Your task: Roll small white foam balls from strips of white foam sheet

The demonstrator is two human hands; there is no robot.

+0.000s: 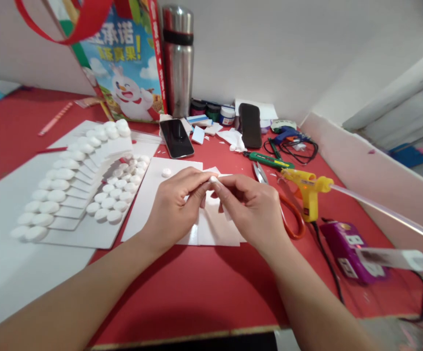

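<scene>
Small white rounded piece [213, 180], matte, only its top showing clearly between the fingertips; material could not be told. It sat where both hands met, raised above smooth white rectangular cards [219, 231] on the red tabletop [189, 292]. Bare left hand [178, 197] pinched it between thumb and forefinger; bare right hand [255, 207] pinched it from the other side, remaining fingers curled. The hands covered much of the cards. Near the left hand, on a card, lay one loose white disc [166, 172]. Further left, a white stepped structure [82, 178] carried paired white discs along its outer edge, and a cluster of smaller white discs [114, 192] stood just beside it. Close on the right, silver scissors with orange-red handles [302, 222] lay partly hidden by the right hand; beyond them, a yellow plastic glue gun [308, 190], clear stick jutting from its back, and a purple boxy power strip [350, 251]. Behind the cards: a black glass-faced phone [177, 139], a green-handled cutter [270, 160], paper scraps, and a tall steel flask [178, 73]
</scene>
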